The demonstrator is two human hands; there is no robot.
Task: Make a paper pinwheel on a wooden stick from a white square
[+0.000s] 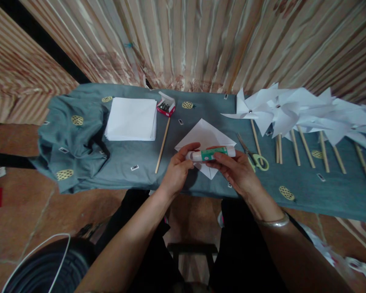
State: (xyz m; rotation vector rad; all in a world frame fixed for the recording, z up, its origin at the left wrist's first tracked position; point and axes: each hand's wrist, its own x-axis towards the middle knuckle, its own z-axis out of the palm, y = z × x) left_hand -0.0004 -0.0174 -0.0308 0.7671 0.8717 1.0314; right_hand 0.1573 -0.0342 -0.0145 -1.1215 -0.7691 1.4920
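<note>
A white and green glue stick [213, 154] lies sideways between my two hands, above the table. My left hand [179, 165] pinches its left end with thumb and fingers. Around its right part my right hand [232, 165] is closed, thumb along the green label. Beneath them is a square white sheet of paper [205, 132], turned like a diamond, with cut lines near its corners; my hands cover part of it. Just right of the paper, scissors [256, 160] with light green handles lie partly behind my right hand.
A stack of white paper [131, 119], a small red box of metal pins [166, 106] and a wooden stick [162, 146] are on the left. Several white paper pinwheels [277, 106] on sticks fill the right. A grey-green cloth [177, 97] covers the table; a black bucket [57, 268] stands below.
</note>
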